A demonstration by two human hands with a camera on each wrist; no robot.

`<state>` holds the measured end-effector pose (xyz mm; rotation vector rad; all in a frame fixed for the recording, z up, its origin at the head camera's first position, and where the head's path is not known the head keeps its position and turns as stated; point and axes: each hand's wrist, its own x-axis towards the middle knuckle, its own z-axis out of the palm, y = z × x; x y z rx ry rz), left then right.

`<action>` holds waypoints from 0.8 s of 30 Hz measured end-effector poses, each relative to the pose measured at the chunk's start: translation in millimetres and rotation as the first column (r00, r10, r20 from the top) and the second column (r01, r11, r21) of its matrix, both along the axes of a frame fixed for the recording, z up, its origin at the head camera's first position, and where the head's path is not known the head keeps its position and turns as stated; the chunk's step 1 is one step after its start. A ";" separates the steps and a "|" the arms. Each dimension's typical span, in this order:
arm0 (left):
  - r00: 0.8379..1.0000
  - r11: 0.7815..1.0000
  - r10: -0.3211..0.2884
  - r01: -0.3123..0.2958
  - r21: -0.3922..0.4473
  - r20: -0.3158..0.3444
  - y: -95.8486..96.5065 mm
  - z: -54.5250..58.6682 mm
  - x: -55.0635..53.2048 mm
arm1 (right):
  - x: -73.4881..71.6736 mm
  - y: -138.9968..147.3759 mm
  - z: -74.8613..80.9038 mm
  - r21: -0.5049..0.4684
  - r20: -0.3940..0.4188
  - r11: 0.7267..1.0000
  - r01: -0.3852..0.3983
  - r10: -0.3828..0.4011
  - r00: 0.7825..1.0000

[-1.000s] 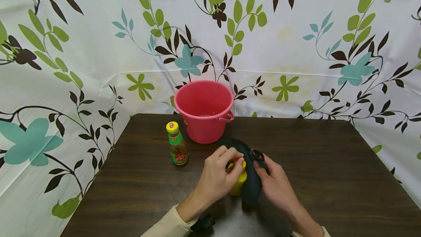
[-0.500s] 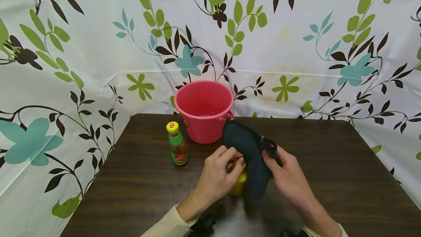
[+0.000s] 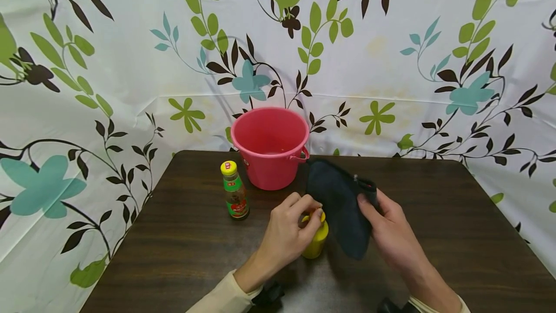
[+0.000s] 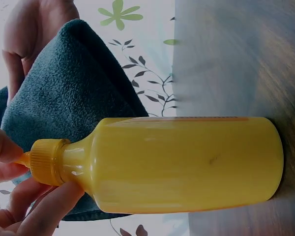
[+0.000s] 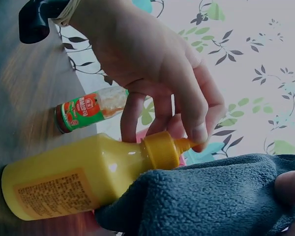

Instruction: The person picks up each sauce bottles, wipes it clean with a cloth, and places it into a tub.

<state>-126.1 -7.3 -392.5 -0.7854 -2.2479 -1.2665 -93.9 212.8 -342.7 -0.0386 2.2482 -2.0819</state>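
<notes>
Brown table [image 3: 451, 216], with a pink bucket [image 3: 271, 173] towards the back. Nearer me, a dark blue fleecy cloth [image 3: 340, 211] hangs from my right hand's [image 3: 395, 235] grip beside a yellow bottle [image 4: 187, 164], smooth, glossy, upright on the table. Atop its ribbed cap [image 4: 48, 161], my left hand [image 3: 286, 233] pinches the nozzle [image 4: 24, 159].

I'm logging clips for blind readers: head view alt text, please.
A left hand pinches the top of a yellow bottle on a brown table; the right hand holds a dark cloth beside it. Farther back stand a pink bucket and a green-labelled bottle.
</notes>
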 end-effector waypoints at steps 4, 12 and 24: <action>1.000 1.000 -0.008 0.008 0.014 0.009 0.3 -0.7 0.2 | -0.2 3.9 -4.2 -0.012 -0.004 1.000 0.016 -0.016 1.000; 0.999 1.000 -0.010 0.009 0.008 0.054 -0.2 0.7 1.2 | -0.3 15.1 -9.5 -0.009 0.006 0.998 0.058 -0.058 0.998; 0.998 1.000 -0.015 0.014 0.016 0.066 -0.5 2.1 1.3 | -2.0 43.1 -21.2 -0.013 0.058 0.992 0.122 -0.121 0.991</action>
